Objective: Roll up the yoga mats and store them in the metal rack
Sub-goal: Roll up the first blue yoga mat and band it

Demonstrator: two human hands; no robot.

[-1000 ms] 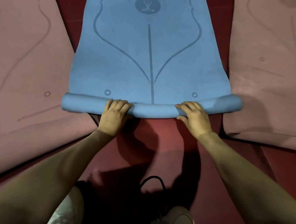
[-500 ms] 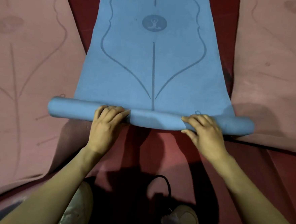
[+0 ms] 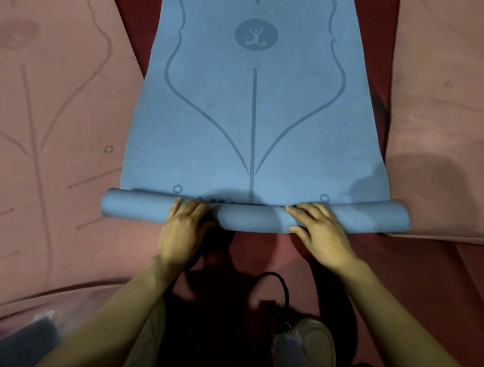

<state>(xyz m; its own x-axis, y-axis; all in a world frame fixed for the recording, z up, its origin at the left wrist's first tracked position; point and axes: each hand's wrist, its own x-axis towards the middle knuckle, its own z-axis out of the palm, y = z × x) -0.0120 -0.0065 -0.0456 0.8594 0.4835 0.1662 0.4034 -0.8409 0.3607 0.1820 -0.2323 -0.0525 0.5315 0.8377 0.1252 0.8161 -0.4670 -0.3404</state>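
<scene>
L hand [image 3: 184,226] & R hand [image 3: 320,236] press open-fingered atop blue mat [image 3: 249,219], on its rolled near end.

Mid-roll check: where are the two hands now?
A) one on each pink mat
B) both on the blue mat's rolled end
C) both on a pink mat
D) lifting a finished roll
B: left hand and right hand both lie on the rolled end of the blue mat.

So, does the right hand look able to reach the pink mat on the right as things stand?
Probably yes: the right hand rests on the blue roll, and the pink mat lies just past the roll's right end, nothing in between.
</scene>
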